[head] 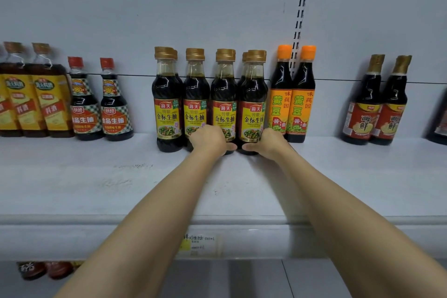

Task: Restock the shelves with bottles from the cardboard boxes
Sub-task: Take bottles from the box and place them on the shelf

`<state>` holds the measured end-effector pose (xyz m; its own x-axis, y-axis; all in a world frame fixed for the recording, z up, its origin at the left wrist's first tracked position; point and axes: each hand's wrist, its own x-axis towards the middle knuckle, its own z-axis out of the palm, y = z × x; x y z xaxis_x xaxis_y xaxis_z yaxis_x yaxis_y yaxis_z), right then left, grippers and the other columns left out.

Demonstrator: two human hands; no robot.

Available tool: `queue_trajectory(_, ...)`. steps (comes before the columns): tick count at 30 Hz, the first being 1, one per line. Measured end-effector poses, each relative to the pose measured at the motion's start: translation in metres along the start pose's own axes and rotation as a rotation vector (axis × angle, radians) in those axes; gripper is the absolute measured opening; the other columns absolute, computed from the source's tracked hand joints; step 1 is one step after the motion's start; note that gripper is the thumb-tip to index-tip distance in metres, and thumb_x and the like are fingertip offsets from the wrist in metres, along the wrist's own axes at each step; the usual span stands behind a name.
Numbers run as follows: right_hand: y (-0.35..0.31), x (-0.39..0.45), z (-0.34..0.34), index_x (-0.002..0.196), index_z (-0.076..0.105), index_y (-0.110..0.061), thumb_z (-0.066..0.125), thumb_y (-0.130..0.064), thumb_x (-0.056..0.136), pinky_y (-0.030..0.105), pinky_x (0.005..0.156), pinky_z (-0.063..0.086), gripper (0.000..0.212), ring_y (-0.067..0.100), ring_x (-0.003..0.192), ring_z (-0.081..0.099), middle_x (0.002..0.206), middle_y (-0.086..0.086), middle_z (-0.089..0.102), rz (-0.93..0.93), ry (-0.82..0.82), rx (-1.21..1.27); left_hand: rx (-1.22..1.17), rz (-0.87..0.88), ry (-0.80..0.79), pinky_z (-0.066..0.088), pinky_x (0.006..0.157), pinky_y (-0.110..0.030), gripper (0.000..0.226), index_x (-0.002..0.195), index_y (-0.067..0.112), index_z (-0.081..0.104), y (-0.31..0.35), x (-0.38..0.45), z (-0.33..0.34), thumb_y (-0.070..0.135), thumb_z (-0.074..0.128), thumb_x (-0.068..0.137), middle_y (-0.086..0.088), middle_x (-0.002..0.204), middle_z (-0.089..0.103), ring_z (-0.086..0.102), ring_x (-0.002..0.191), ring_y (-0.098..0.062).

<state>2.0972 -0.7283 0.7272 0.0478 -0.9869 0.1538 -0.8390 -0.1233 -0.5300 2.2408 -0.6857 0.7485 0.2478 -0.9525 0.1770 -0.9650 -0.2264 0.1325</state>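
Several gold-capped soy sauce bottles with yellow and red labels stand in a row at the back of the white shelf (96,176). My left hand (210,140) grips the base of the third bottle (225,94). My right hand (268,143) grips the base of the fourth bottle (253,97), at the right end of the row. Both thumbs point inward and nearly meet. More gold caps show behind the first and fourth bottles. No cardboard box is in view.
Two orange-capped bottles (292,104) stand right beside my right hand. Red-capped bottles (101,109) and yellow-labelled bottles (26,99) are to the left, dark red-labelled bottles (377,109) to the right. A price tag (198,244) sits on the shelf's front edge. Caps (46,270) show on the shelf below.
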Motion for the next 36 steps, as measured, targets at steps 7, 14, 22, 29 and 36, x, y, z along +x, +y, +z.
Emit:
queue_trajectory(7,0.004,0.008,0.004,0.119,0.059,-0.014,0.071,-0.050,0.079,0.037,0.083,0.052,0.055,0.026,0.096,0.060,0.112,0.006,0.065,-0.023,-0.002,0.005,0.131,0.002,-0.057,0.034,0.056,-0.027,0.062,0.106,0.009,0.057,0.003,0.002,0.011,0.066,0.037,0.091,-0.004,0.073,0.044,0.048,0.074,-0.021)
queue_trajectory(14,0.003,0.010,0.008,0.122,0.055,-0.013,0.068,-0.048,0.083,0.035,0.081,0.051,0.054,0.027,0.098,0.059,0.114,0.007,0.064,-0.009,-0.015,0.038,0.049,-0.023,-0.057,0.037,0.062,-0.031,0.065,0.117,0.006,0.055,0.003,0.007,0.015,0.064,0.038,0.092,-0.007,0.091,0.048,0.047,0.082,-0.024)
queue_trajectory(22,-0.005,-0.004,0.005,0.131,0.045,-0.003,0.071,-0.051,0.079,0.037,0.079,0.048,0.076,0.032,0.110,0.057,0.128,0.016,0.055,0.059,-0.017,0.135,-0.415,-0.025,-0.195,0.046,0.065,-0.025,0.045,0.102,0.008,0.060,-0.017,-0.014,-0.001,0.050,0.049,0.094,-0.005,0.078,0.061,0.058,0.067,-0.018)
queue_trajectory(29,-0.049,-0.067,-0.004,0.140,0.029,-0.003,0.070,-0.037,0.085,0.040,0.096,0.040,0.077,0.032,0.128,0.042,0.143,0.015,0.036,-0.088,0.053,0.244,-0.531,-0.048,0.026,0.044,0.070,-0.032,0.032,0.090,-0.003,0.065,-0.056,-0.077,-0.046,0.028,0.059,0.092,-0.020,0.101,0.064,0.059,0.100,-0.034)
queue_trajectory(36,-0.147,-0.158,0.028,0.140,0.036,-0.008,0.068,-0.044,0.085,0.039,0.098,0.042,0.072,0.026,0.124,0.046,0.140,0.011,0.043,-0.462,-0.172,0.279,-0.379,-0.112,0.185,0.039,0.065,-0.031,0.018,0.090,0.011,0.056,-0.144,-0.153,-0.087,0.029,0.056,0.092,-0.009,0.091,0.061,0.053,0.083,-0.022)
